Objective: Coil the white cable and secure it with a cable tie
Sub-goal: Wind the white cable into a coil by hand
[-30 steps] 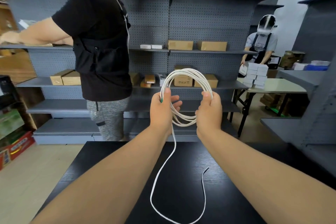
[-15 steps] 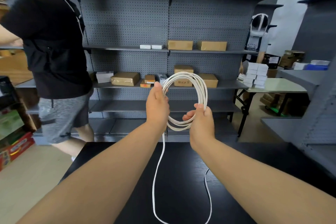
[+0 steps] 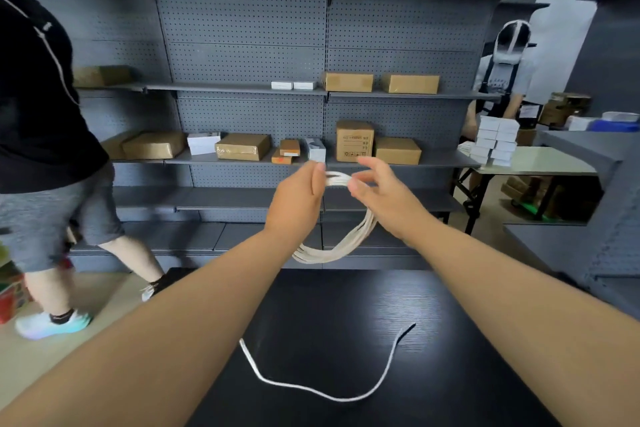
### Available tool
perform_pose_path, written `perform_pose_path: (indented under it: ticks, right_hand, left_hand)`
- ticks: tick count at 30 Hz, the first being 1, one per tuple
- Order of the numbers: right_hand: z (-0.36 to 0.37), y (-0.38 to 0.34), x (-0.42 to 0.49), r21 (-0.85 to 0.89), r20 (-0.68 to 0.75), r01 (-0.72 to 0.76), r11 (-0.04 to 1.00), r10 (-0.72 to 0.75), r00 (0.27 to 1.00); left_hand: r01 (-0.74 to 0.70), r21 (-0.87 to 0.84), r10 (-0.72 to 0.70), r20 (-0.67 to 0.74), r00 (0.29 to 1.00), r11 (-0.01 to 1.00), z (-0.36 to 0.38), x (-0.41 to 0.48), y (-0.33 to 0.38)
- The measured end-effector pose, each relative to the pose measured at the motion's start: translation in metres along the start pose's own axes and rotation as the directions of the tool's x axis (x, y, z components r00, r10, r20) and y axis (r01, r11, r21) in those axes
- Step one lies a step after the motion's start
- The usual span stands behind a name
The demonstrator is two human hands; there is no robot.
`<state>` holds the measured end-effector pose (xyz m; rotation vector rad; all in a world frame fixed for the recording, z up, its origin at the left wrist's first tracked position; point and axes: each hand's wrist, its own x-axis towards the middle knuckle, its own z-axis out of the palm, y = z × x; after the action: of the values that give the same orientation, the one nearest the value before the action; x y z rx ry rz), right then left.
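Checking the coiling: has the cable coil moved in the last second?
Yes, downward: the coil overlapped the upright box before; now it hangs below that box's shelf.

Both my bare forearms reach up from the lower corners of the frame to meet at centre, where my left hand (image 3: 298, 198), back toward me, pinches the top of the white cable (image 3: 332, 253) and my blurred right hand (image 3: 384, 191) curves loose fingers just beside it, grip unclear.
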<state>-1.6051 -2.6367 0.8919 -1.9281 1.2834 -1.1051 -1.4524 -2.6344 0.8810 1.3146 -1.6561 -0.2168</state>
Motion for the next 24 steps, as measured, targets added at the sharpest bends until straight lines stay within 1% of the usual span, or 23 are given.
perform_pose_path:
  ticks: [3, 5, 7, 9, 11, 13, 15, 17, 19, 20, 24]
  right_hand:
    - [-0.004, -0.012, 0.003, -0.172, 0.186, 0.035, 0.984, -0.002, 0.983]
    - [-0.004, -0.014, 0.003, -0.276, 0.234, 0.075, 0.958, -0.008, 0.972]
    - [-0.001, -0.012, 0.002, -0.339, 0.217, 0.113, 0.934, -0.039, 0.975]
    - [0.003, -0.009, 0.003, -0.379, 0.174, 0.162, 0.911, -0.101, 0.979]
    - [0.005, -0.004, 0.003, -0.398, 0.145, 0.192, 0.897, -0.145, 0.979]
    - [0.006, -0.001, 0.002, -0.385, 0.124, 0.197, 0.902, -0.162, 0.979]
    - [0.005, 0.000, 0.001, -0.361, 0.096, 0.185, 0.914, -0.161, 0.982]
    - [0.003, 0.000, 0.001, -0.307, 0.048, 0.158, 0.939, -0.150, 0.987]
    - [0.000, -0.001, 0.000, -0.255, 0.005, 0.131, 0.958, -0.135, 0.991]
    - [-0.002, -0.002, 0.001, -0.258, 0.003, 0.129, 0.957, -0.133, 0.991]
    - [0.000, 0.000, 0.001, -0.329, 0.062, 0.154, 0.932, -0.142, 0.988]
  left_hand:
    - [-0.016, 0.068, 0.013, 0.045, 0.999, 0.998, 0.001, 0.000, -0.003]
    - [-0.017, 0.088, 0.011, 0.068, 0.998, 0.996, 0.002, 0.001, -0.004]
    - [-0.021, 0.097, 0.013, 0.084, 0.996, 0.995, 0.003, 0.001, -0.005]
    - [-0.026, 0.081, 0.018, 0.102, 0.995, 0.996, 0.004, 0.002, -0.006]
    - [0.003, -0.003, -0.002, 0.135, 0.991, 1.000, 0.003, 0.002, -0.005]
    - [0.105, -0.139, -0.077, 0.193, 0.978, 0.985, 0.002, 0.003, -0.007]
    - [0.224, -0.254, -0.152, 0.276, 0.949, 0.941, 0.000, 0.005, -0.009]
    - [0.279, -0.317, -0.170, 0.331, 0.928, 0.906, -0.003, 0.007, -0.013]
    - [0.286, -0.342, -0.169, 0.334, 0.927, 0.895, -0.005, 0.007, -0.017]
    - [0.276, -0.339, -0.166, 0.319, 0.933, 0.900, -0.005, 0.007, -0.018]
    - [0.230, -0.279, -0.164, 0.241, 0.957, 0.932, 0.001, 0.008, -0.017]
